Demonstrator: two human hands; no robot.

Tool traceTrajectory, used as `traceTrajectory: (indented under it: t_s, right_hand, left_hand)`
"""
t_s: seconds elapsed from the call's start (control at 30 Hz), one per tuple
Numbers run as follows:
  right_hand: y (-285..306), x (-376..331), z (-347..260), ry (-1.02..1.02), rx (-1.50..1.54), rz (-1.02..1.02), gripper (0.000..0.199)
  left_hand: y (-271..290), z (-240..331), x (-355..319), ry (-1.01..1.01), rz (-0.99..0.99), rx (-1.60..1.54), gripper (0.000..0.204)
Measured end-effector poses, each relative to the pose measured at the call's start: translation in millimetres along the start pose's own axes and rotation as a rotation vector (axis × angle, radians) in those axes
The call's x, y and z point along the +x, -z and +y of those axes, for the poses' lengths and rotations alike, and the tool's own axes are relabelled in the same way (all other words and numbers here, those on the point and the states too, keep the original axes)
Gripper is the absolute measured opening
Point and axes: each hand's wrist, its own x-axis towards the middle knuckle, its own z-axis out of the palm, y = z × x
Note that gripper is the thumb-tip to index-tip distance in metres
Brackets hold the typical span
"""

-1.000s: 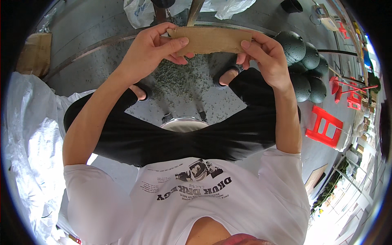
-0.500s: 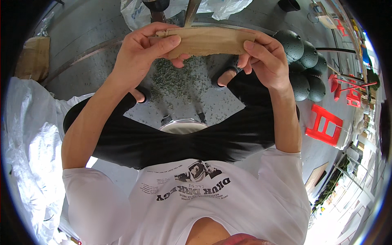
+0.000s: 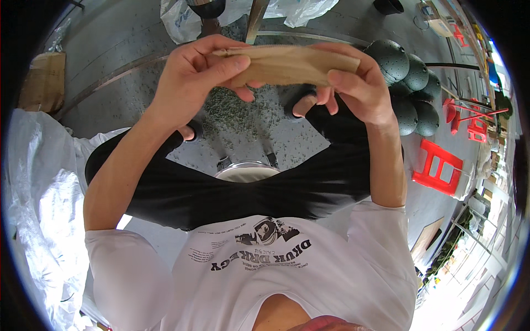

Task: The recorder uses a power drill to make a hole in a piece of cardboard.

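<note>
A strip of brown paper (image 3: 295, 65) is stretched level between my two hands, above the floor in front of my knees. Its upper edge is finely toothed; along the bottom it runs uneven. My left hand (image 3: 193, 77) pinches the left end, thumb in front and the other fingers partly hidden behind. At the opposite end my right hand (image 3: 364, 85) grips the strip between thumb and fingers, with other fingertips showing below.
Small dark green bits (image 3: 234, 110) litter the grey floor between my feet. Several dark green speckled balls (image 3: 389, 62) cluster to the right, near a red stool (image 3: 438, 169). Clear plastic sheeting (image 3: 44, 182) lies at left below a cardboard box (image 3: 43, 83). A wooden post (image 3: 256, 21) stands ahead.
The paper strip has come slightly down and to the right, and its face now looks more bowed. My right hand has moved a little lower; both hands keep their grip.
</note>
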Motion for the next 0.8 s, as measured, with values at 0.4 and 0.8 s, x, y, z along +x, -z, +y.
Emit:
traceTrajectory:
  t_s: [0.4,0.8]
  right_hand:
    - [15,0,14,0.120,0.280,-0.233,0.026]
    - [3,8,17,-0.098,0.246,0.085,0.027]
  left_hand:
    - [-9,9,0,-0.061,-0.236,-0.187,0.017]
    - [-35,15,-3,-0.358,-0.079,0.870,0.062]
